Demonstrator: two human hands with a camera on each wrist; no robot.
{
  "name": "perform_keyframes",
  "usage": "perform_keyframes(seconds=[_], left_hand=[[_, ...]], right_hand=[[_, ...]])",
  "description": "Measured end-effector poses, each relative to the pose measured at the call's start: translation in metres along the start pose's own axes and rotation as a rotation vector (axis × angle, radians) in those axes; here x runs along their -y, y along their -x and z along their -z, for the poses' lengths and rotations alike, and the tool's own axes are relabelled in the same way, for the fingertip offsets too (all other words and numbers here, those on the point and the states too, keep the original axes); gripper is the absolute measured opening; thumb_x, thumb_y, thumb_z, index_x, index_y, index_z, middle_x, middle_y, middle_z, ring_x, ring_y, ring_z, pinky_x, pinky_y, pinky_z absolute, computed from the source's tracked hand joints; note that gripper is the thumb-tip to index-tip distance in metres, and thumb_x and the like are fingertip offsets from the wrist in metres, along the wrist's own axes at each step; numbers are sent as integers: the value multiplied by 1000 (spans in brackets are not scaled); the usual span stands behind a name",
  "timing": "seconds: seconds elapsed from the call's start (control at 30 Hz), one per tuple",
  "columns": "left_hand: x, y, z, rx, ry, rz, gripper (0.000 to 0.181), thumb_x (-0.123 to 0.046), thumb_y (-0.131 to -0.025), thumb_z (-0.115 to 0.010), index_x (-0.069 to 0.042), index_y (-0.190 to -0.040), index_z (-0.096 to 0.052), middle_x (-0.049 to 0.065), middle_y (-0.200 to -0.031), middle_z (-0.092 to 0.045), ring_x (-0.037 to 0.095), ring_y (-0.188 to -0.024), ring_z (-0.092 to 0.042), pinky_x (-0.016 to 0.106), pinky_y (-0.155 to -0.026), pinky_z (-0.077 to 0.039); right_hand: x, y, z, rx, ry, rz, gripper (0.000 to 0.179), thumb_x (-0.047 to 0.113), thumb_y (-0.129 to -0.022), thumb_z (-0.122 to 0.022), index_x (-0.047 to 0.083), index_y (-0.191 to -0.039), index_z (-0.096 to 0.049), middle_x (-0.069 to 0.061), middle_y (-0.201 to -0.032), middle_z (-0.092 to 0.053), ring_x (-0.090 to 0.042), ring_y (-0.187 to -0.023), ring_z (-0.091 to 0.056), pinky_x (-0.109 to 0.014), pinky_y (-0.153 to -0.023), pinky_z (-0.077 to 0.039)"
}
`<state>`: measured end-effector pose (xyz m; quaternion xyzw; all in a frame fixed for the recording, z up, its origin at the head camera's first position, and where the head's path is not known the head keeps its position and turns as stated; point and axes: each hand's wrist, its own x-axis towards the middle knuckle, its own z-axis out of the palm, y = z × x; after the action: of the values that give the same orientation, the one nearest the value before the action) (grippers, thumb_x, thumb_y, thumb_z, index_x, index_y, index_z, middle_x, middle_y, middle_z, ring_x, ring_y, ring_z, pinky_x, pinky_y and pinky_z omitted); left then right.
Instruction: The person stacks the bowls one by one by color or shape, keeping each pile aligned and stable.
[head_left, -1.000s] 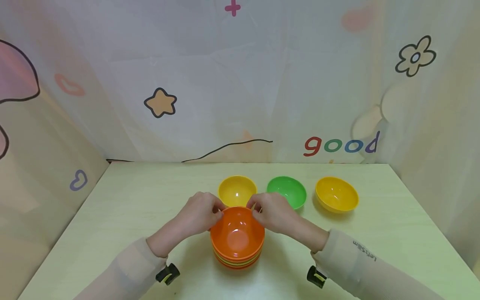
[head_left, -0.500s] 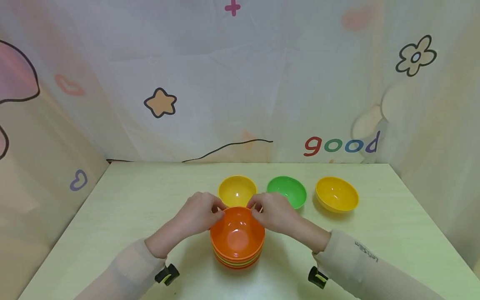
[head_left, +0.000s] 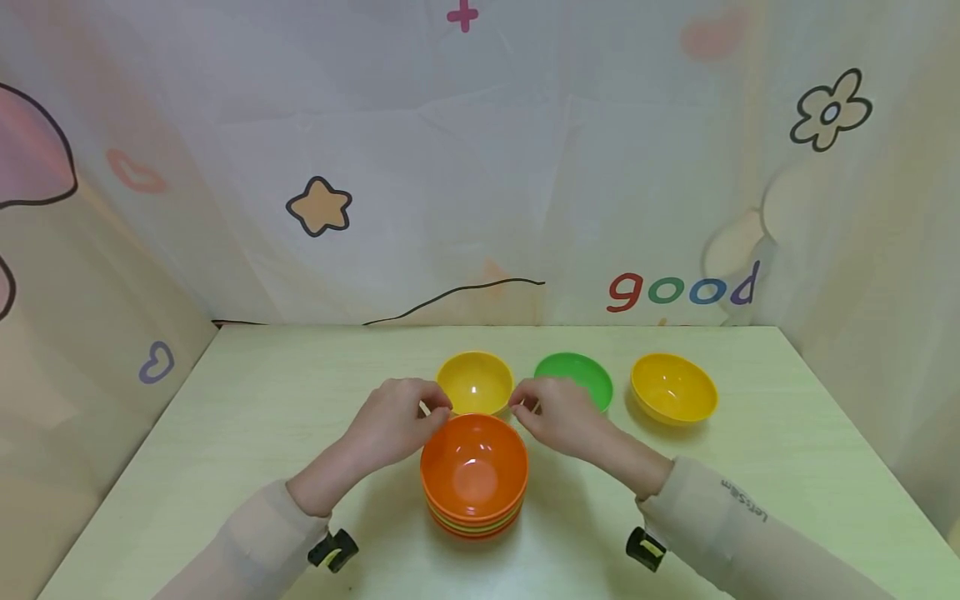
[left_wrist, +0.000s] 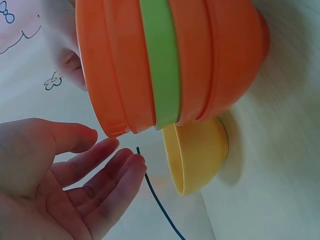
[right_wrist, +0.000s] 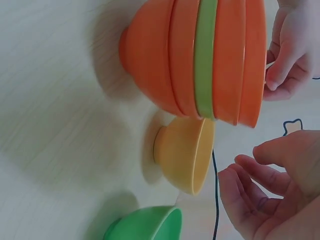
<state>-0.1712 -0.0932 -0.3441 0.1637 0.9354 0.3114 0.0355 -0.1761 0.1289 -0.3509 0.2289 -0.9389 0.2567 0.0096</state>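
A stack of nested bowls (head_left: 475, 479) stands upright on the table, orange on top with a green band showing between orange ones in both wrist views. My left hand (head_left: 397, 421) is right at the far left of the top rim, its thumb and fingers parted in the left wrist view (left_wrist: 75, 175). Off the far right of the rim, my right hand (head_left: 562, 417) has loosely bent fingers with nothing between them. A yellow bowl (head_left: 475, 383) sits just behind the stack. Behind my right hand is a green bowl (head_left: 581, 375), partly hidden by it.
Another yellow bowl (head_left: 673, 390) stands to the right of the green one. The pale table (head_left: 300, 367) ends at a printed cloth backdrop (head_left: 450, 183), with cloth sides at left and right.
Both hands have let go of the top orange bowl's rim. My right hand has moved off to the right, and the left fingers have loosened. The bowls have stayed in place.
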Motion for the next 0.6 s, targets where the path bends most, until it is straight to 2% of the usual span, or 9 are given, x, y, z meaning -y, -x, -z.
perform_keyframes(seconds=[0.13,0.27,0.6], left_hand=[[1,-1,-1,-16,0,-5,6,-14,-84,-65,-11,-85,-70,-5,-77,-62,11,-64,-53,21,-53,-48],[3,-1,-1,-22,2,-11,6,-14,-83,-66,-11,-86,-70,-5,-77,-62,11,-64,-53,21,-53,-48],[6,-2,-3,-16,-3,-21,6,-15,-83,-66,-11,-86,-70,-5,-78,-62,10,-66,-54,20,-54,-48]], right_hand=[[-10,-3,3,-13,24,-31,9,8,-84,-61,8,-88,-69,0,-79,-65,-11,-67,-56,-20,-58,-47],[-22,-5,7,-58,91,-44,10,9,-83,-61,8,-86,-70,1,-78,-66,-13,-70,-57,-26,-64,-48],[-50,-7,22,-106,141,-85,12,8,-82,-60,4,-88,-70,-5,-78,-66,-18,-68,-56,-31,-62,-47]])
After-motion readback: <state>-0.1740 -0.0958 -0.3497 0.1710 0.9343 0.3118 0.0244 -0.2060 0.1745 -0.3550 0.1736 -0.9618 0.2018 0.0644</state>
